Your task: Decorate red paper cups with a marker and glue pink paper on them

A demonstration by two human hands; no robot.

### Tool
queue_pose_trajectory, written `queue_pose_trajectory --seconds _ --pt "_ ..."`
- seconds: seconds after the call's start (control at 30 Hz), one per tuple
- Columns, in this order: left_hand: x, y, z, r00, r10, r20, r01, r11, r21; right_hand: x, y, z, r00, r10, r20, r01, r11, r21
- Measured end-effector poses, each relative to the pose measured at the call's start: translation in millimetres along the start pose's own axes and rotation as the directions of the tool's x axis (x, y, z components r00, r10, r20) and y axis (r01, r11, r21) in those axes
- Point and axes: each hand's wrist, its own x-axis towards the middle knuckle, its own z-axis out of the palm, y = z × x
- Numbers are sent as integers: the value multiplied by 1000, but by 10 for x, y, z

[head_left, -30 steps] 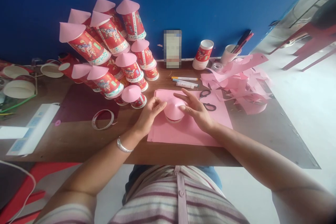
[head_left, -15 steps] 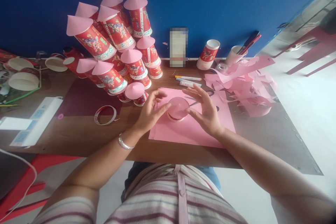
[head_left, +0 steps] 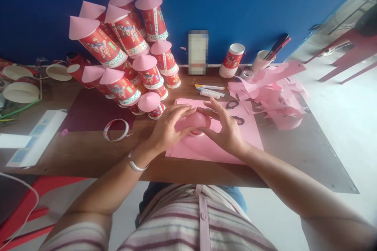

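A pink paper cone (head_left: 198,120) sits over a small paper cup, whose white edge (head_left: 196,134) shows beneath it. On the cone's left side, my left hand (head_left: 169,127) curves its fingers and thumb against the paper. My right hand (head_left: 225,129) does the same from the right, so the fingertips of both hands nearly meet at front and back. Under them lie pink paper sheets (head_left: 218,153). Black-handled scissors (head_left: 233,104) rest on the sheets just beyond my right hand, their blades mostly hidden.
Red cups with pink cone tops (head_left: 101,49) stand stacked at back left. A cut cup ring (head_left: 116,130) lies left of my hands. Markers (head_left: 209,87), pink scraps (head_left: 273,94), a tape roll (head_left: 246,74) and a pen cup (head_left: 262,62) are at the back right.
Both hands have closed inward from spread fingers onto the pink cone's sides. The view has shifted slightly; the surrounding things stay put.
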Motion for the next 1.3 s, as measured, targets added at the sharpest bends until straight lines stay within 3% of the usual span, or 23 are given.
queue_pose_trajectory --seconds 0.13,0.23,0.33,0.5,0.87,1.13,1.2,1.3 --pt "0 30 -24 991 -127 36 131 979 -156 3 -14 -10 1000 10 -4 -9 999 49" --pt "2 10 -2 965 -261 9 250 912 -325 9 -14 -8 1000 25 4 -25 997 68" --pt "16 -40 56 912 -410 5 370 815 -446 22 -6 8 999 37 19 -37 999 36" --pt "47 -64 176 826 -547 137 511 623 -592 39 -11 27 999 34 12 -34 999 14" --pt "99 32 226 709 -650 274 610 370 -701 43 -41 2 999 35 27 -35 999 20" --pt "276 -44 247 750 -612 249 590 449 -672 51 -43 1 999 19 32 -19 1000 8" --pt "294 -29 245 758 -599 258 580 438 -686 50 -33 -1 999 18 36 -19 1000 7" --pt "296 -4 239 733 -606 310 607 375 -701 44 -18 1 999 26 36 -26 1000 10"
